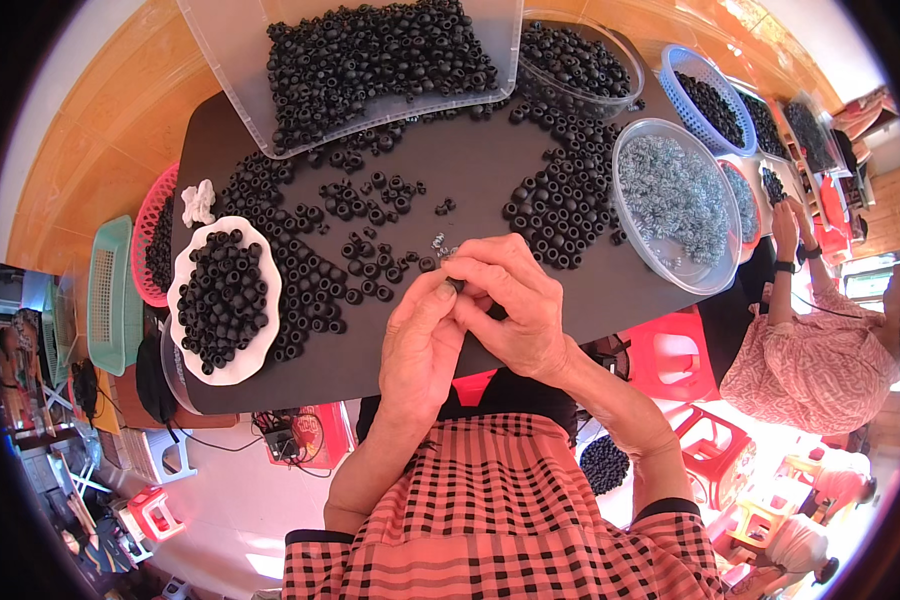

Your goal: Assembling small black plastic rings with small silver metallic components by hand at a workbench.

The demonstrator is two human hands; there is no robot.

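Above the dark table's near edge, my left hand (pixel 420 335) and my right hand (pixel 515 300) meet with fingertips pinched together. Between them is a small black round piece (pixel 456 284), mostly covered by the fingers. Several tiny shiny clear-grey pieces (pixel 440 243) lie on the tabletop just beyond my fingertips. Loose black hollow pieces (pixel 375 265), like thick beads with a hole, are scattered left of my hands. A denser group of black pieces (pixel 560 205) lies to the right. Which fingers bear on the held piece is partly hidden.
A clear bin (pixel 195 30) of black pieces stands at the back. To the left is a white scalloped plate (pixel 183 318); to the right, a clear bowl (pixel 715 285) of small grey pieces. A blue basket (pixel 675 60) stands beyond. Another person (pixel 820 360) works at far right.
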